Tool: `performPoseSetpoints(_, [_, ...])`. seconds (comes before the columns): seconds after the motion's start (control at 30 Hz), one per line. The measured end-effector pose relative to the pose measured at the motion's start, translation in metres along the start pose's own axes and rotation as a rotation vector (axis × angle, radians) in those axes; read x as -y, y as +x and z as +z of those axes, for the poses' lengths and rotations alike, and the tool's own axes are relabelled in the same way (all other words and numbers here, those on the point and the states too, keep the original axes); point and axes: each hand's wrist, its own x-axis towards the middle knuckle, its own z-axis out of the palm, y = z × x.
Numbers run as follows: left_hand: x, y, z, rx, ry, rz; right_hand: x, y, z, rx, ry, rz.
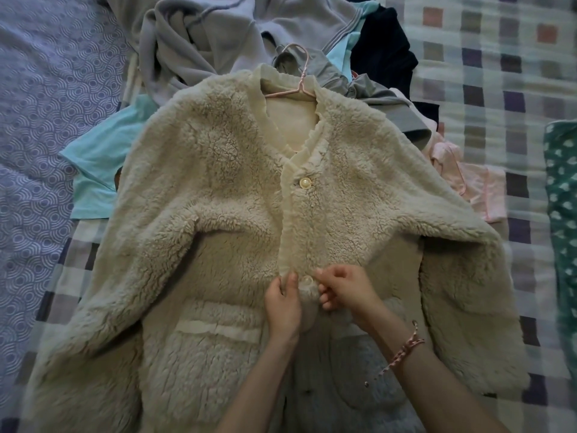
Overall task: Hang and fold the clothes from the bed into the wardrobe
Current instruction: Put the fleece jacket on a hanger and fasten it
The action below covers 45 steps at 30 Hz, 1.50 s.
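Head view: cream fleece jacket (218, 189) lies flat on the bed (499, 73) over a pink hanger (299, 85), left hand (282, 304) pinching the ruffled front edge, right hand (342, 287) pinching fabric beside the lower button (307, 280), clothes pile (218, 35) behind the collar.

cream fleece jacket (218, 189) lies flat on bed, pink hanger (299, 85) inside collar.
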Motion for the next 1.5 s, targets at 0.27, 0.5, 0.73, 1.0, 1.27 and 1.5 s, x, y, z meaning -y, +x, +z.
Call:
performPoseSetpoints(0.27, [-0.002,-0.001,-0.002,0.031,-0.001,0.054,0.004,0.001,0.001,-0.049,-0.86,-0.537])
performPoseSetpoints(0.5, [0.011,-0.017,-0.003,0.089,-0.005,-0.024,-0.011,-0.007,0.006,-0.138,-0.818,-0.473])
performPoseSetpoints(0.73, [0.003,-0.009,-0.01,0.197,0.109,0.13,0.007,0.0,0.001,0.052,-0.599,-0.107])
performPoseSetpoints(1.0, [0.028,0.005,-0.033,0.222,0.382,0.221,-0.016,0.0,-0.004,-0.191,-0.414,-0.251])
performPoseSetpoints(1.27, [0.114,-0.048,-0.052,0.256,0.955,0.437,-0.149,-0.043,0.022,-0.068,-1.145,-0.195])
performPoseSetpoints(1.5, [0.139,-0.06,-0.074,0.167,1.288,0.542,-0.205,-0.059,0.019,-0.14,-1.494,-0.219])
